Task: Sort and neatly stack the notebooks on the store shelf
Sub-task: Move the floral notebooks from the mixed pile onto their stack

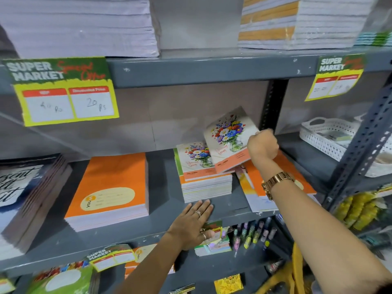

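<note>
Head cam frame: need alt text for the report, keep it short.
A person's right hand holds a floral-cover notebook tilted above a stack of matching notebooks on a grey store shelf, while the left hand rests flat on the shelf in front of the stack. An orange notebook stack sits to the left; loose orange notebooks lie to the right.

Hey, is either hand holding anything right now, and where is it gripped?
The right hand holds a floral notebook by its right edge, tilted above the floral stack. The left hand holds nothing; it lies flat on the shelf.
</note>
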`<state>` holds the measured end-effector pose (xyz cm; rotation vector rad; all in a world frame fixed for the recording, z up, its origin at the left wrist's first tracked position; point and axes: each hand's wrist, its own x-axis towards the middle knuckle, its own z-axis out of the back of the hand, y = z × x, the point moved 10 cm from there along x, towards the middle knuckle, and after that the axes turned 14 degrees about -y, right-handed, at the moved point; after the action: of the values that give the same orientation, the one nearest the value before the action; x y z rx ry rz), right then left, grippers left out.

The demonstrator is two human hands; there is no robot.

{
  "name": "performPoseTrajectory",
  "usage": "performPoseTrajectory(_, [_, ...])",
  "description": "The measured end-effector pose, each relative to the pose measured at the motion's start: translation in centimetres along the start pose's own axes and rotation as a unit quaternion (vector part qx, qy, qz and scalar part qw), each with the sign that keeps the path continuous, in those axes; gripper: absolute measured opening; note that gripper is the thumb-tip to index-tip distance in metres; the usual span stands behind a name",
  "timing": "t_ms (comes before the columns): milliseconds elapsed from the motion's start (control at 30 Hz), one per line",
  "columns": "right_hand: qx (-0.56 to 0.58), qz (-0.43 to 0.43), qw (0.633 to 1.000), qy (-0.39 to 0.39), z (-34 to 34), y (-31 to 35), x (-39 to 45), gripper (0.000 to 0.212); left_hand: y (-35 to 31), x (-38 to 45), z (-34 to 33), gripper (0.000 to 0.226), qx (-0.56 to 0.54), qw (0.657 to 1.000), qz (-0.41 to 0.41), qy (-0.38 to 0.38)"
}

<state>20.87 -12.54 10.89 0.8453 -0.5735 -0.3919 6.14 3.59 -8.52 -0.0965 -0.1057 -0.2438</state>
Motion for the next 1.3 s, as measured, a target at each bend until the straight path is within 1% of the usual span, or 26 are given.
performPoseTrajectory(67, [-0.006,-0.036,0.997,0.068,-2.9,-0.6,-1.3,0.034,0.1,0.0,0.1,0.07,-0.007,1.0,0.004,0.0])
performPoseTrajectory(133, [-0.021,-0.039,0.991,0.125,-5.4,-1.2,-2.7,0.036,0.0,-0.1,0.2,0.07,-0.014,1.0,0.006,-0.002])
performPoseTrajectory(233, [-0.043,-0.031,0.985,0.163,-7.9,-2.1,-4.6,0.034,0.1,0.0,0.1,0.07,-0.022,1.0,0.011,-0.006])
performPoseTrajectory(300, [-0.059,-0.006,0.986,0.156,-8.6,-2.1,-5.3,0.032,0.3,0.2,0.1,0.071,-0.027,1.0,0.013,-0.009])
performPoseTrajectory(500, [-0.129,0.121,0.976,0.126,-8.7,-0.3,-6.1,0.033,0.5,0.3,-0.3,0.07,-0.026,0.999,0.01,-0.017])
performPoseTrajectory(633, [-0.169,0.16,0.967,0.104,-9.0,0.2,-7.0,0.033,0.5,0.3,-0.3,0.07,-0.028,0.999,0.007,-0.018])
performPoseTrajectory(767, [-0.174,0.153,0.968,0.098,-9.4,-0.2,-6.7,0.029,0.5,0.3,-0.3,0.07,-0.028,0.999,0.012,-0.017])
performPoseTrajectory(900, [-0.187,0.145,0.966,0.105,-9.7,-0.5,-6.1,0.03,0.5,0.3,-0.3,0.069,-0.028,0.999,0.012,-0.015])
performPoseTrajectory(1067, [-0.178,0.173,0.961,0.121,-9.7,-0.9,-5.8,0.032,0.6,0.3,-0.4,0.069,-0.03,0.999,0.015,-0.018])
performPoseTrajectory(1200, [-0.156,0.158,0.971,0.093,-7.8,-2.2,-4.4,0.028,0.5,0.3,-0.5,0.068,-0.022,1.0,0.013,-0.016])
performPoseTrajectory(1300, [-0.156,0.142,0.974,0.078,-6.1,-4.6,-2.7,0.028,0.2,1.0,-0.2,0.067,-0.051,0.998,0.036,-0.025])
